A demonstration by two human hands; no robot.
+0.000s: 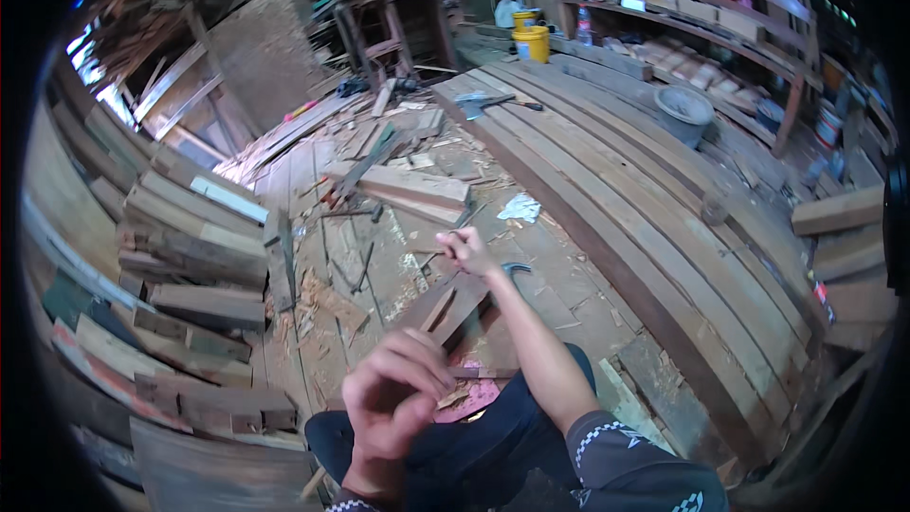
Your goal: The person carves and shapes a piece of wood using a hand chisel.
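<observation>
- Wooden block (466,300) lies between my hands, below the right and just beyond the left; it looks solid and stiff, so I'd expect some weight, and rough grain that won't slip.
- I'd take hold of it by the outer long sides, clear of the slot cut in its top, where the thinner edges could split.
- My right hand (462,251) is closed in a fist; I can't tell whether anything is inside.
- My left hand (393,389) is blurred, loosely curled, thumb apart from fingers; I see nothing in it.
- Just right of my right hand, a hammer head (518,267) shows, blue, curved and hard.
- Left of that hand, thin, brittle shavings (332,308) litter the floor.
- Farther right run long planks (607,199), flat, straight-edged and dusty.
</observation>
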